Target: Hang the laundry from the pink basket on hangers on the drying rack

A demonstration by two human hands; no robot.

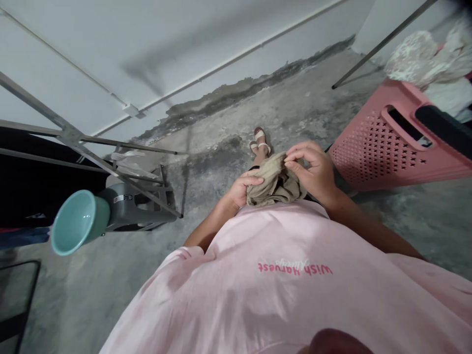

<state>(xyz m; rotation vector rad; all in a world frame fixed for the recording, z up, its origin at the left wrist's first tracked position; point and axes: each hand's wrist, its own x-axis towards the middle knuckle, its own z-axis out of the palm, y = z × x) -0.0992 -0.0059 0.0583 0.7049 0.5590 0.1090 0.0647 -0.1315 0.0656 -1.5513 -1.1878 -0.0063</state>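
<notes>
A crumpled olive-beige cloth (pixel 271 179) is bunched up in front of my pink shirt (pixel 287 285), at waist height. My left hand (pixel 245 188) grips its left side, thumb on top and the other fingers largely hidden. At the cloth's upper right edge, my right hand (pixel 309 164) pinches the fabric between thumb and fingertips. Folds hide what kind of garment or cloth this is.
On the right stands a pink perforated laundry basket (pixel 368 142) with white lacy fabric (pixel 411 59) on top. A teal basin (pixel 79 221) rests on a grey stool (pixel 136 206) at left, beside a metal rack frame (pixel 70 132). Bare concrete floor (pixel 210 196) runs to the wall.
</notes>
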